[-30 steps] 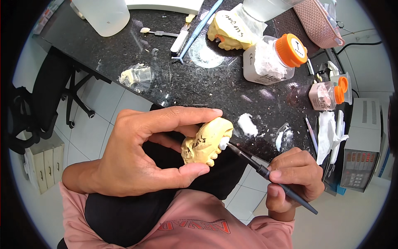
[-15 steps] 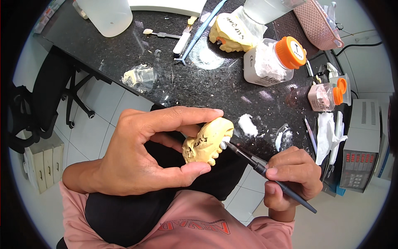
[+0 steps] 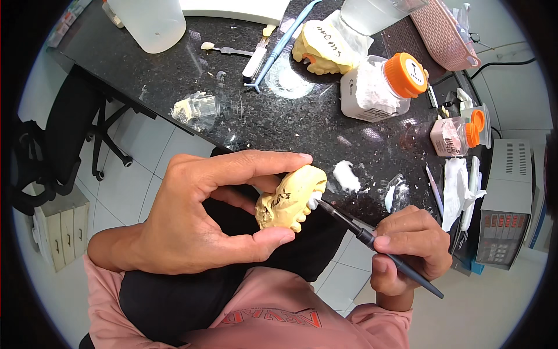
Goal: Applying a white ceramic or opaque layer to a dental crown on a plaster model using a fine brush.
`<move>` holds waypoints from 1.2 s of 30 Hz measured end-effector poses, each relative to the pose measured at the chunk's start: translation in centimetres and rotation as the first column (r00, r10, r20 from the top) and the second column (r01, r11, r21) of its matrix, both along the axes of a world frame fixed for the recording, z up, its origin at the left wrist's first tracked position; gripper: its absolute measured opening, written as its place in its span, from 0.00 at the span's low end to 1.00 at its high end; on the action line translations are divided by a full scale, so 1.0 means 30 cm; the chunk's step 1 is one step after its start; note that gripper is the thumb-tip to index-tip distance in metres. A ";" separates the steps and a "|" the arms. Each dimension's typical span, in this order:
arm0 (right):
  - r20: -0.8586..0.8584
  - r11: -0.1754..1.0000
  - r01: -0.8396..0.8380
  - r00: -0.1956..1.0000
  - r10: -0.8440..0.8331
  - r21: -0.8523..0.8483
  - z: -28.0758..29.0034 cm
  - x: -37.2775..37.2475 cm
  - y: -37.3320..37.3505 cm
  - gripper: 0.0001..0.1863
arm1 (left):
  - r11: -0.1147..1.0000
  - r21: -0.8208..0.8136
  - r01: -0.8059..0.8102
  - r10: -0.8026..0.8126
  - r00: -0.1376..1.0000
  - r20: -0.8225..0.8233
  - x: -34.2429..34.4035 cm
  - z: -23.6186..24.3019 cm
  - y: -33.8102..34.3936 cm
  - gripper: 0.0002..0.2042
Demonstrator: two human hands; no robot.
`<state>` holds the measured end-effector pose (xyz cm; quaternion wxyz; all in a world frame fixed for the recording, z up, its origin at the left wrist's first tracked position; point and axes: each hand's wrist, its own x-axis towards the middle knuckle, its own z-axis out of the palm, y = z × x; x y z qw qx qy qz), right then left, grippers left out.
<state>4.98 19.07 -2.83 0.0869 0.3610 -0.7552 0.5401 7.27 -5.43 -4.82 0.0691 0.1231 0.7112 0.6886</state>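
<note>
My left hand (image 3: pixel 203 218) grips a yellow dental plaster model (image 3: pixel 288 199) between thumb and fingers, its row of teeth facing right. One tooth (image 3: pixel 314 200) on that row is white. Pinched in my right hand (image 3: pixel 414 247) is a slim dark brush (image 3: pixel 365 235), its tip touching the white tooth. On the dark counter just beyond lie a mound of white powder or paste (image 3: pixel 347 176) and a smaller white smear (image 3: pixel 390 198).
A large orange-capped jar of powder (image 3: pixel 372 96), a second yellow model (image 3: pixel 325 49) and a blue stick tool (image 3: pixel 282 46) are on the speckled counter (image 3: pixel 261 122). At right are a smaller orange-capped jar (image 3: pixel 447 136), tissue (image 3: pixel 455 186) and a grey device (image 3: pixel 505 200). A black chair (image 3: pixel 67 122) stands left.
Almost nothing differs. Both hands, the model and the brush hold nearly the same places, with the brush tip still at the white tooth; the view has shifted very slightly.
</note>
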 end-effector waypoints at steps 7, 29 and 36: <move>-0.015 1.000 0.008 1.000 -0.008 0.010 0.000 0.000 0.002 0.12 | 1.000 0.010 0.004 -0.004 1.000 0.007 0.003 0.002 -0.001 0.29; -0.276 0.895 0.438 0.873 -0.402 0.085 0.351 -0.433 -0.035 0.13 | 0.982 0.141 0.127 -0.154 0.967 0.204 0.010 0.018 -0.034 0.30; -0.323 0.831 0.349 0.921 -0.218 0.433 0.332 -0.659 -0.093 0.12 | 0.973 0.166 0.159 -0.186 0.969 0.165 -0.001 0.025 -0.043 0.29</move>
